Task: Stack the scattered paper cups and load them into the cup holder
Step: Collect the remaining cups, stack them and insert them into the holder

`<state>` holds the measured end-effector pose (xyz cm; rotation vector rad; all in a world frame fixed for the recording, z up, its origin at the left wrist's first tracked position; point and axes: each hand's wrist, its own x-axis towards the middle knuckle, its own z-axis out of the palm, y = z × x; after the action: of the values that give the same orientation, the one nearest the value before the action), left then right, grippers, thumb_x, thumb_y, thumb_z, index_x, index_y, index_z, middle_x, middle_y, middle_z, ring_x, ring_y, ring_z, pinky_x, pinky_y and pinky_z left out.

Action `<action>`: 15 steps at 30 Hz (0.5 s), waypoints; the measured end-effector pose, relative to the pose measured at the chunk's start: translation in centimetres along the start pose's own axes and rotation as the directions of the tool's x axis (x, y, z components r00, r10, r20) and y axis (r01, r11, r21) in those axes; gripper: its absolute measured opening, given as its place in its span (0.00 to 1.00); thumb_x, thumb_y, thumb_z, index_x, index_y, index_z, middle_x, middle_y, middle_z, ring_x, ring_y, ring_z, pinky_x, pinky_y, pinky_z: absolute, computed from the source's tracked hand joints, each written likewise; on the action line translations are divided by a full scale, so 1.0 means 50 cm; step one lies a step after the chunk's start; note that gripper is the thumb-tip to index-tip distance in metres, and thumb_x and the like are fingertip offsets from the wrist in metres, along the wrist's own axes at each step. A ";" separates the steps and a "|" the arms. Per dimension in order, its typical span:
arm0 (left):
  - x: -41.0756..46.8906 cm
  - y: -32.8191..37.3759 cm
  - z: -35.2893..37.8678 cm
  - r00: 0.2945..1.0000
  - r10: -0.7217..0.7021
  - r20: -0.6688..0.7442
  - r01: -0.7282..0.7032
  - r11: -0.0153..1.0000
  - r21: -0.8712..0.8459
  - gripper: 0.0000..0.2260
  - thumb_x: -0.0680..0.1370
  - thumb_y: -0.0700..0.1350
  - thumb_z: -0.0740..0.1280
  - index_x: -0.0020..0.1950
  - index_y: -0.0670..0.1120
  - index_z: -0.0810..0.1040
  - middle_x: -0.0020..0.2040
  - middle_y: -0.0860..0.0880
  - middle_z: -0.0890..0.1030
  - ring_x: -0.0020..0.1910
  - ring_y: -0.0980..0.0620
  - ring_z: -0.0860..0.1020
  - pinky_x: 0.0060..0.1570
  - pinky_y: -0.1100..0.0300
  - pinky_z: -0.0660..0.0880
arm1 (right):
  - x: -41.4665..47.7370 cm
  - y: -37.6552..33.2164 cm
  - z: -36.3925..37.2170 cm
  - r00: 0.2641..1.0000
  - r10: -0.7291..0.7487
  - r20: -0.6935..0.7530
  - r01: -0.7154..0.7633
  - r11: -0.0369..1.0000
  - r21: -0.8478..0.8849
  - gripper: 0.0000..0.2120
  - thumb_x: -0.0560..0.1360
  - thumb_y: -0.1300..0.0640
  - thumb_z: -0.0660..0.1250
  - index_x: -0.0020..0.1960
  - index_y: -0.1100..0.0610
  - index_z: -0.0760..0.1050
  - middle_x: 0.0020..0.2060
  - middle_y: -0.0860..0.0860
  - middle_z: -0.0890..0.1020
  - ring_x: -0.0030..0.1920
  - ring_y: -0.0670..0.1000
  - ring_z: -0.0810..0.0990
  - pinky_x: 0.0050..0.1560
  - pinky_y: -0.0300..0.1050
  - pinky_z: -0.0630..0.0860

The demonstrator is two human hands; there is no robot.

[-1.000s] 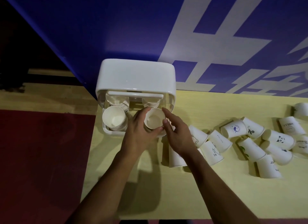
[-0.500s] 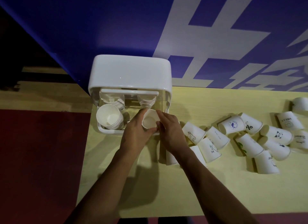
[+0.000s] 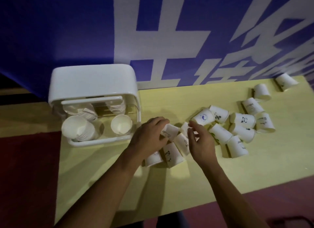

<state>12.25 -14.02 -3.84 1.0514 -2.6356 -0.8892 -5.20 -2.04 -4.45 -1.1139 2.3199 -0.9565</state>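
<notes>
Across the blue backdrop [image 3: 68,32] at the far side, big white Chinese characters, cut off by the frame and not readable whole. On one tipped cup [image 3: 219,116] right of the middle, a black "%" sign; just left of it, on a neighbouring cup [image 3: 203,117], a round blue emblem, and to the right, on a third cup [image 3: 243,120], a panda face. On the other cups [image 3: 251,106], small dark lettering, too blurred to read.

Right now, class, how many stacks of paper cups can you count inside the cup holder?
4: front-left stack, front-right stack, back-left stack, back-right stack; the back two sit under the white cover, where more may hide.
</notes>
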 end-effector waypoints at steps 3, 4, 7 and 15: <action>0.071 -0.007 0.052 0.969 0.041 0.245 -0.084 0.982 0.168 0.33 0.77 0.52 0.72 0.79 0.52 0.65 0.78 0.53 0.66 0.75 0.50 0.66 0.69 0.51 0.70 | 0.009 0.053 -0.053 0.996 0.079 -0.031 -0.080 0.997 -0.021 0.16 0.83 0.54 0.64 0.70 0.56 0.77 0.60 0.49 0.82 0.55 0.45 0.79 0.49 0.31 0.72; 0.092 -0.012 0.067 0.951 0.030 0.309 -0.101 0.971 0.215 0.34 0.76 0.51 0.72 0.80 0.52 0.63 0.79 0.52 0.65 0.76 0.49 0.65 0.70 0.51 0.69 | 0.015 0.072 -0.066 0.995 0.095 -0.032 -0.096 0.995 -0.031 0.16 0.83 0.54 0.64 0.69 0.56 0.77 0.60 0.50 0.82 0.54 0.45 0.79 0.50 0.33 0.72; 0.138 -0.017 0.101 0.903 0.011 0.430 -0.164 0.933 0.321 0.37 0.74 0.50 0.71 0.81 0.52 0.61 0.79 0.52 0.66 0.76 0.49 0.65 0.70 0.51 0.66 | 0.032 0.128 -0.095 0.991 0.128 -0.034 -0.129 0.991 -0.027 0.16 0.82 0.56 0.65 0.69 0.59 0.77 0.59 0.53 0.83 0.55 0.48 0.80 0.56 0.43 0.77; 0.178 -0.008 0.143 0.897 -0.038 0.440 -0.143 0.918 0.371 0.32 0.71 0.56 0.74 0.74 0.56 0.68 0.66 0.53 0.78 0.62 0.49 0.77 0.54 0.56 0.68 | 0.113 0.214 -0.169 0.980 0.194 -0.033 -0.196 0.980 -0.045 0.20 0.80 0.55 0.69 0.71 0.58 0.75 0.64 0.54 0.80 0.56 0.50 0.78 0.55 0.42 0.71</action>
<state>3.36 -16.92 -10.41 0.9316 -3.3170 -0.6541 -19.28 1.73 -6.65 -0.8752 2.4325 -0.8529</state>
